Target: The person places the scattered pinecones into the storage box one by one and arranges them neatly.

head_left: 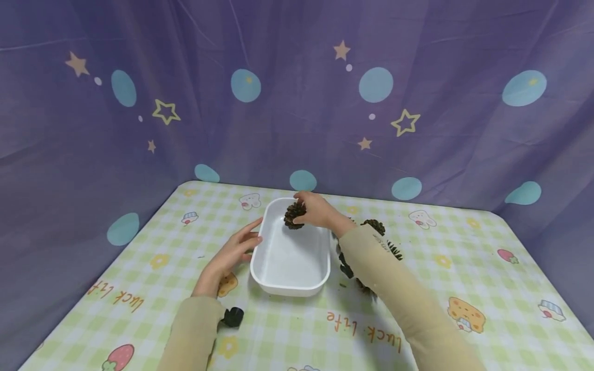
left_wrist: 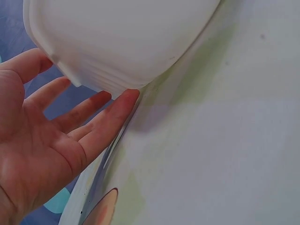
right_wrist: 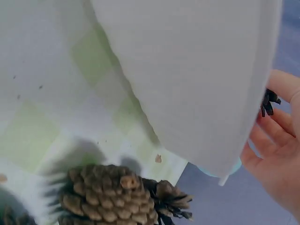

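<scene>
A white rectangular plastic tub (head_left: 292,263) stands on the table. My right hand (head_left: 317,210) pinches a brown pine cone (head_left: 294,215) inside its far end; in the right wrist view the tub wall hides most of that cone. With straight, spread fingers my left hand (head_left: 235,250) touches the tub's left side. The left wrist view shows those fingertips (left_wrist: 126,96) against the tub's outer wall (left_wrist: 108,70). To the right of the tub lie several more pine cones (head_left: 374,225), partly covered by my right sleeve. One big cone (right_wrist: 110,194) shows clearly in the right wrist view.
A green-checked tablecloth (head_left: 185,268) covers the table, with small crumbs scattered near the cones. Behind the table's far edge hangs a purple curtain (head_left: 297,129) with stars and blue ovals. A black device (head_left: 233,317) sits at my left wrist.
</scene>
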`<state>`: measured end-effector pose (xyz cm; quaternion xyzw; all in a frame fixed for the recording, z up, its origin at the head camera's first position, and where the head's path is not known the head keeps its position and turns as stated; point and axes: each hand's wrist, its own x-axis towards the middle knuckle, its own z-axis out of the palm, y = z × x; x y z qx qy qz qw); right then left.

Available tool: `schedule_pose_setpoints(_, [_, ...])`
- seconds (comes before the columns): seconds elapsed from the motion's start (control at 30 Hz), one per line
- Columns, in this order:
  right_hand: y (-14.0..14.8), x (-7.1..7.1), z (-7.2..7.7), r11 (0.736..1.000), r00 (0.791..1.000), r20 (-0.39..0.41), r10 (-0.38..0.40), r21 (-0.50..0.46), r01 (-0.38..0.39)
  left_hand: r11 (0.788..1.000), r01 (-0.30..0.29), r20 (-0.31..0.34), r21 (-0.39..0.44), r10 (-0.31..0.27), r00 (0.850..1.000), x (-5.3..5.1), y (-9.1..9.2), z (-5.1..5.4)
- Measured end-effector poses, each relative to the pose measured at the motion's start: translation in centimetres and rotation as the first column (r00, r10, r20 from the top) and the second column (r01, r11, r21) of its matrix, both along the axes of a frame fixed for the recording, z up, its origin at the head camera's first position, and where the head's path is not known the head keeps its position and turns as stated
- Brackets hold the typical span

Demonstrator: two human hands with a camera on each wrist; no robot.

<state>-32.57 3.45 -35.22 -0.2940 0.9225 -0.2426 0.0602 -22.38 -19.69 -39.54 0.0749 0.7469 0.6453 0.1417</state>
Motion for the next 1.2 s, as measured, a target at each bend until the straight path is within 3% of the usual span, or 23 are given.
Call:
schedule_pose_setpoints(0.43, [-1.7,-0.8,-1.2,0.999,0.998,-0.056,-0.026,0.046,0.029,1.0,0.001,-0.004,-0.012,-0.002,1.0,0.1,-0.1,-0.1])
schedule_pose_setpoints(0.6, [-2.1,-1.0,-1.6,0.995,0.996,-0.06,-0.069,0.067,0.073,1.0,0.006,-0.004,-0.009,-0.006,1.0,0.0,-0.1,-0.1])
schedule_pose_setpoints(0.83, [-2.1,-1.0,-1.9,0.996,0.996,-0.052,-0.073,0.056,0.076,1.0,0.011,-0.003,-0.008,-0.011,1.0,0.1,0.0,-0.2])
schedule_pose_setpoints(1.2, [0.1,-0.9,-0.1,0.997,0.999,0.026,-0.03,0.071,0.028,1.0,0.024,-0.015,-0.019,-0.024,1.0,0.1,0.0,-0.1])
